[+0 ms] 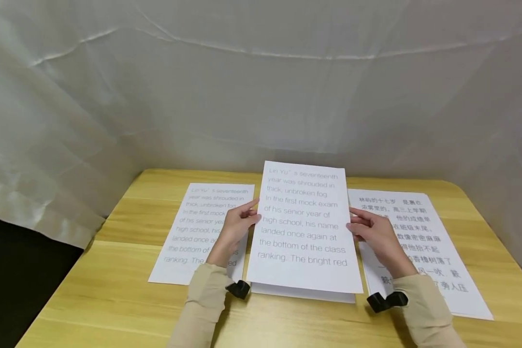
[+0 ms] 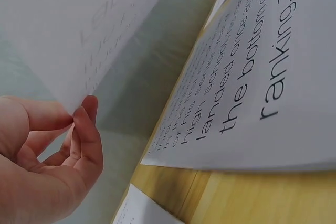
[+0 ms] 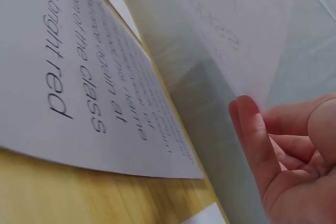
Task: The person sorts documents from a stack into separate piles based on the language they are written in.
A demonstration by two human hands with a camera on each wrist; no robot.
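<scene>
A printed sheet of paper (image 1: 304, 273) with large English text is held up over the middle of the table, between both hands. My left hand (image 1: 235, 228) pinches its left edge between thumb and fingers, and my right hand (image 1: 376, 237) pinches the right edge. In the left wrist view the thumb and fingertips meet at the border of the raised sheet (image 2: 79, 30); the right wrist view has the same grip on the opposite border. Below lies a middle paper pile (image 2: 294, 145) with the same English text, mostly covered by the raised sheet in the head view.
To the left, partly behind my left hand, is a pile of English pages (image 1: 174, 268). Pages with Chinese text (image 1: 470, 304) lie to the right, partly under my right forearm. The wooden table (image 1: 100, 295) ends at a pale cloth backdrop (image 1: 243, 96).
</scene>
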